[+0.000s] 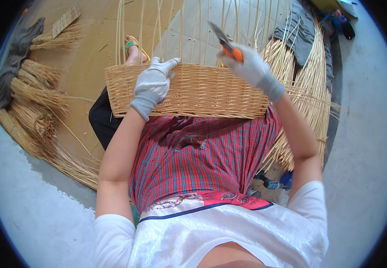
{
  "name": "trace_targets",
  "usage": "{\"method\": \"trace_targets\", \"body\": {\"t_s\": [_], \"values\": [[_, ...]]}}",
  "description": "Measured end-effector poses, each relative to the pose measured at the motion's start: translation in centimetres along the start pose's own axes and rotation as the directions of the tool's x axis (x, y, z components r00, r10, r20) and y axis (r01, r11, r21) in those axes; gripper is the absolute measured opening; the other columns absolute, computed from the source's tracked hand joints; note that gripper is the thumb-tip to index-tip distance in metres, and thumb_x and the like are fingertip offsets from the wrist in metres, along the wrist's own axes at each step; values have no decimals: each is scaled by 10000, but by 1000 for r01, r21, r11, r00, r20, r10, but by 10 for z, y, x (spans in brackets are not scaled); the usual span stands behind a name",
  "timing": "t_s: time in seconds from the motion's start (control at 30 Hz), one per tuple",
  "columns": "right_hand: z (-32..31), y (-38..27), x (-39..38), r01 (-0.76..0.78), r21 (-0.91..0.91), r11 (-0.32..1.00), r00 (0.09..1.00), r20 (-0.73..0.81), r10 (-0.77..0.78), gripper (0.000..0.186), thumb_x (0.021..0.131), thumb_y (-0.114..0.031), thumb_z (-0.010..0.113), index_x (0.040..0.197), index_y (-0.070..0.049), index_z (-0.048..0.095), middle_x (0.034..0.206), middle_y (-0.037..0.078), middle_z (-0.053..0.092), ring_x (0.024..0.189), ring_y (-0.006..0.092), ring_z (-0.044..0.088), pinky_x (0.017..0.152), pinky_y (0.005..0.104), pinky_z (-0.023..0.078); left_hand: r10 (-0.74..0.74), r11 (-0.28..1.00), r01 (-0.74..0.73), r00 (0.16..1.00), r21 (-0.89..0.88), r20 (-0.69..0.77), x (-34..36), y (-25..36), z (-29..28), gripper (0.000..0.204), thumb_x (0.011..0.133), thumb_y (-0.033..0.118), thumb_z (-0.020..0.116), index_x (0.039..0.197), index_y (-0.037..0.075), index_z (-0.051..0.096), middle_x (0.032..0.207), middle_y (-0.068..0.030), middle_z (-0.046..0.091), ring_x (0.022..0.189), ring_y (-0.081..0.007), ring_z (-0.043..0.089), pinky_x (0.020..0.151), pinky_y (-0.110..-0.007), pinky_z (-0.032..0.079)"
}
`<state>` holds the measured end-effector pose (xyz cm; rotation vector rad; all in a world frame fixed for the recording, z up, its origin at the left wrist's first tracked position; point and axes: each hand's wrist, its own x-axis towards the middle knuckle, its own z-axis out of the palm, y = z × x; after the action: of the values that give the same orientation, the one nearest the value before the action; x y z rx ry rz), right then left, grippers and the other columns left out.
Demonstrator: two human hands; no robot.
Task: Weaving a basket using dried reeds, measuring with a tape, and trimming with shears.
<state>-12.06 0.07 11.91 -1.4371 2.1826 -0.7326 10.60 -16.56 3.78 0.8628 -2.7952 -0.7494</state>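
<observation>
A tan woven wicker panel [211, 89] lies across my lap, with long bare upright rods [201, 35] rising from its far edge. My left hand [153, 82], in a white knit glove, grips the panel's left part, fingers at the far edge and thumb pointing right. Above the panel's right end, my right hand [251, 67], also gloved, closes around a cutting tool [220, 35] with a dark pointed blade and an orange and black handle. The blade points up and to the left, among the rods; whether it touches one I cannot tell.
Bundles of straw-coloured rods [37, 91] lie at the left, partly under dark cloth. More long rods [307, 102] are heaped on the right beneath a grey cloth [293, 33]. A sandalled foot [135, 51] is beyond the panel. A dark power tool [269, 182] lies by my right side.
</observation>
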Motion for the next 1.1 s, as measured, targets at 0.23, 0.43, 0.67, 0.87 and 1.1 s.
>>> {"method": "trace_targets", "body": {"t_s": [0.23,0.43,0.67,0.87,1.1], "values": [[123,-59,-141,-504,749,431,858,490,153,282,957,-333,657,993,-53,659,614,13,595,529,102,560,472,290,439,305,506,-106,950,-856,63,-117,45,37,823,864,268,788,1528,47,354,1535,-140,401,1255,-196,508,965,-343,492],[145,-54,-199,-605,621,498,738,672,60,240,837,-176,749,988,-35,628,693,21,623,572,111,588,501,287,461,314,308,351,840,-884,443,-174,67,75,898,838,560,747,1471,14,419,1331,-169,564,1166,-237,579,1027,-404,462],[72,-19,-197,-297,924,239,903,190,386,157,856,-120,704,976,-61,620,726,4,601,576,103,568,517,262,453,357,423,191,863,-886,357,-172,65,48,599,961,375,681,1423,51,481,880,-44,641,817,-90,612,766,-272,518],[7,63,-227,-92,901,424,715,-237,658,253,983,-221,636,1124,-11,656,660,19,588,532,145,560,502,299,475,-62,127,284,959,-950,278,-160,38,92,281,1055,308,522,954,58,604,633,-40,601,495,-113,569,475,-256,471],[65,116,-281,-312,935,169,452,-10,892,261,986,-236,642,1152,-34,649,663,13,583,545,162,570,502,321,495,-296,-107,533,789,-839,539,-105,56,97,340,1049,357,514,968,37,596,626,-68,609,465,-175,581,408,-349,528]]}}
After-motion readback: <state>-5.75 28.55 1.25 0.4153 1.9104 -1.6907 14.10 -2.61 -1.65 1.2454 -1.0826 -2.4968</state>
